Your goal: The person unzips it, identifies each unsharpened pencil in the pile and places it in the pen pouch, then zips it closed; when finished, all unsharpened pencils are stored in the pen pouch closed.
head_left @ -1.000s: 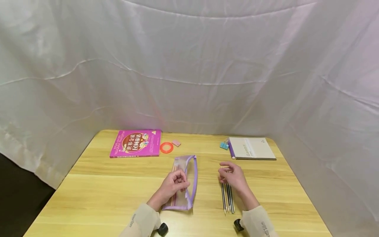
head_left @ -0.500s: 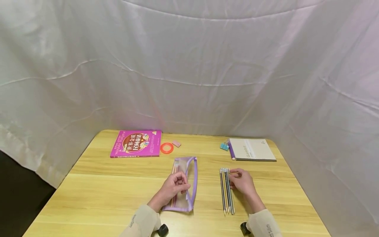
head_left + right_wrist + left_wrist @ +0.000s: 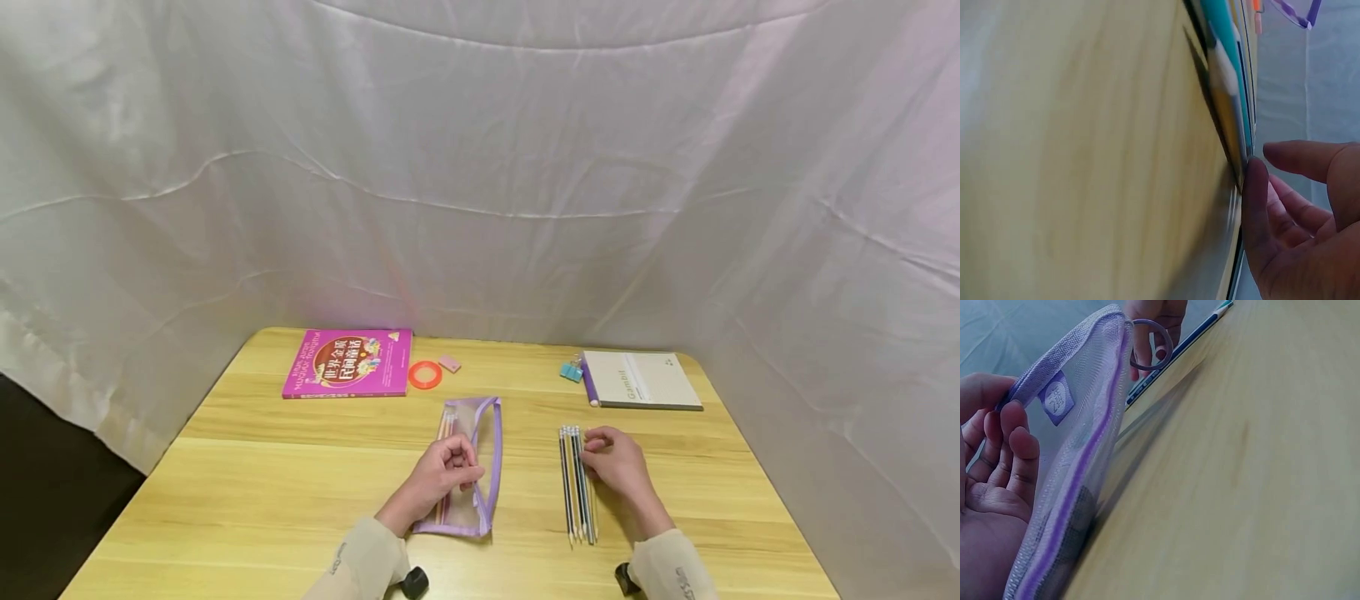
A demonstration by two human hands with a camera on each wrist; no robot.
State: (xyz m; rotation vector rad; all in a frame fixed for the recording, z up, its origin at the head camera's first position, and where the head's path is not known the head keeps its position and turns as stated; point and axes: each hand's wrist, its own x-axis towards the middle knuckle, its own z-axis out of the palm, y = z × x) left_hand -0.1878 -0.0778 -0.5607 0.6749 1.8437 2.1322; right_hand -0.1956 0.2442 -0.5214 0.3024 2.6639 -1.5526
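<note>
My left hand (image 3: 441, 477) pinches the edge of a see-through mesh pencil case (image 3: 1069, 509) with purple trim between thumb and fingers. The case's zipped mouth gapes toward the right, and a few pencils (image 3: 446, 425) show inside, partly covered by the hand. To the right, a row of several dark, striped and yellowish pencils (image 3: 576, 492) lies side by side on the table, points toward me. My right hand (image 3: 621, 462) is at the right side of this row near the eraser ends. A fingertip (image 3: 1254, 178) is right at the pencils, with a gap between thumb and forefinger.
A magenta book (image 3: 348, 364) lies at the back left of the wooden table (image 3: 262, 492), beside a roll of orange tape (image 3: 425, 384) and a pink eraser (image 3: 450, 363). At the back right are blue binder clips (image 3: 571, 372), a purple pen (image 3: 589, 385) and a notebook (image 3: 645, 380).
My right hand has moved from over the pencils' eraser ends to the right side of the row, uncovering those ends. My left hand stays at the pencil case.
</note>
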